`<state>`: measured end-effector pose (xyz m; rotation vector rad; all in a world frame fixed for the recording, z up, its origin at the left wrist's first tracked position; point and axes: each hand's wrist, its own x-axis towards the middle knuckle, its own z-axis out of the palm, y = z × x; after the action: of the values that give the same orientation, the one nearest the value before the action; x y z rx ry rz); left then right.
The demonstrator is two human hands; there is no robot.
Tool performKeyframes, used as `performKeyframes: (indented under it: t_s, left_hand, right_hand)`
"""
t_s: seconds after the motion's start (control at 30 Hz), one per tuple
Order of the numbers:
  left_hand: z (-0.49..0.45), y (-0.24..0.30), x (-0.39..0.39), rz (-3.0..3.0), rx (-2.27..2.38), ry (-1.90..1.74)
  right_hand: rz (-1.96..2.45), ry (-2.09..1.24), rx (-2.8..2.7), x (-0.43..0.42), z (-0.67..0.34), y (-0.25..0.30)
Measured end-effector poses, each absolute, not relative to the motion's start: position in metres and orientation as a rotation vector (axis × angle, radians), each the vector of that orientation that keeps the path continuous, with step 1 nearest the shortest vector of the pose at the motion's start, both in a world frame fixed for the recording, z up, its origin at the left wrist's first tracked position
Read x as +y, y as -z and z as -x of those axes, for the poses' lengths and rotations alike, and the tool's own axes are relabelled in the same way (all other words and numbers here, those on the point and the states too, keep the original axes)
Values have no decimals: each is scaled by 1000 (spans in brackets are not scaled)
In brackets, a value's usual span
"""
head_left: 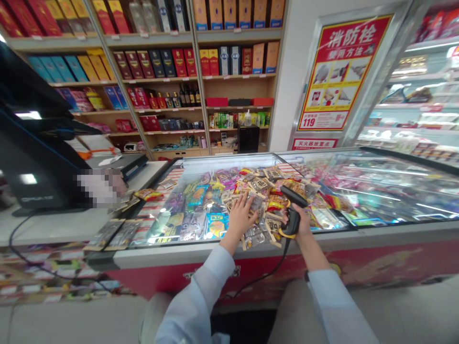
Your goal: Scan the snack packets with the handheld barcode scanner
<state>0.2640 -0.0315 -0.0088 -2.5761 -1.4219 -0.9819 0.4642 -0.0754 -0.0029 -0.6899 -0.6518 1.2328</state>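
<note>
The right hand (300,220) wraps the scanner (293,198), cable (278,265) dangling below, while the left hand (240,217), fingers spread, rests beside it on snack packets (256,235) that a careless push could spill over the nearer freezer edge (161,258).

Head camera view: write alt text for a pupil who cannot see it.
A person's left hand rests on packets heaped on a glass-topped cabinet; the right hand grips a black scanner. Boxes line shelves behind.
</note>
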Motion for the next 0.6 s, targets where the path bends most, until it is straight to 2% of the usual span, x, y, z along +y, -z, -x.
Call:
performKeyframes:
  t_s: [0.17,0.37,0.6]
  left_hand:
    - [-239,-23,-33,2460,-1433,1159]
    - [-138,-83,-34,2115,-1473,1441]
    - [-5,-78,-50,1796,-1660,1504]
  right_hand:
    - [715,-1257,-690,-89,-467,-21]
    - [627,-1173,-819,-103,-442,-72]
    - [511,-1385,-884,-88,-333,-82]
